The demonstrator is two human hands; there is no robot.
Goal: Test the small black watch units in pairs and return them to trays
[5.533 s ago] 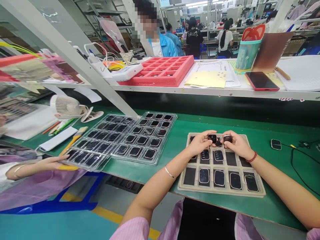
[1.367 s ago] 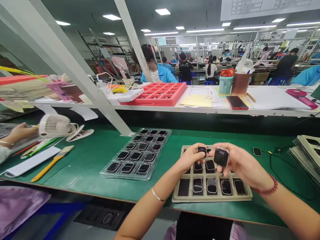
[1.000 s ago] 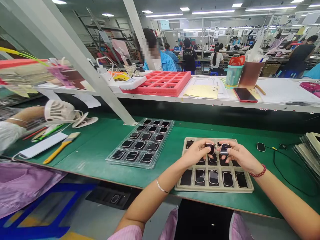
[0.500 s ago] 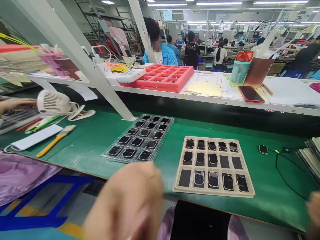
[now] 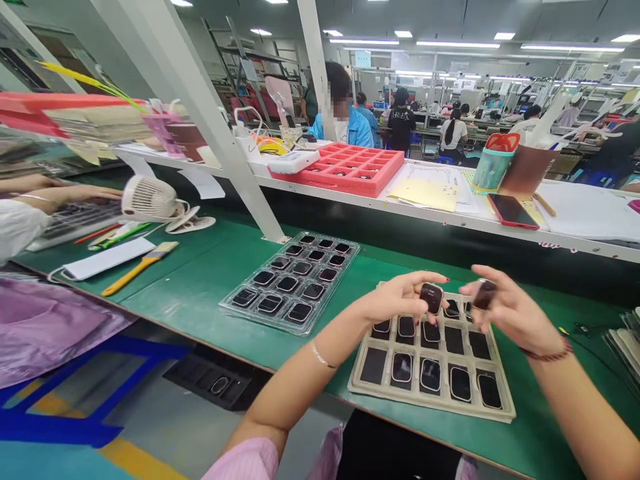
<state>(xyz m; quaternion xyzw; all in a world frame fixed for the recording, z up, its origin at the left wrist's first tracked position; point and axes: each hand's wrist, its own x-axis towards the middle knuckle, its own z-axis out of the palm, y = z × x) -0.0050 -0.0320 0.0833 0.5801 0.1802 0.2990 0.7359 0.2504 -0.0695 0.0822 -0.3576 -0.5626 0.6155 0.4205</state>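
Over the back rows of a beige compartment tray [image 5: 440,403], my left hand [image 5: 397,297] pinches a strapless smartwatch [image 5: 431,298], its dark screen toward me. Facing it, my right hand [image 5: 517,313] grips a second smartwatch [image 5: 485,294] between thumb and fingers, slightly blurred. The two watches are close together but apart. Below them the tray holds several similar watches, and a few of its compartments show only dark pads. My hands cover part of the back row. To the left lies a clear plastic tray [image 5: 265,323] filled with rows of dark-screened watches.
A white fan [image 5: 150,199], a yellow-handled brush [image 5: 140,268] and a white strip [image 5: 110,259] lie left. A slanted post [image 5: 240,167] meets the bench behind the clear tray. The raised shelf carries a red foam tray [image 5: 370,180] and a phone [image 5: 513,211]. A co-worker's hand [image 5: 97,193] is far left.
My left hand has moved from the near foreground to over the beige tray. My right hand has come in from the right edge, now with a smartwatch. The view has shifted.
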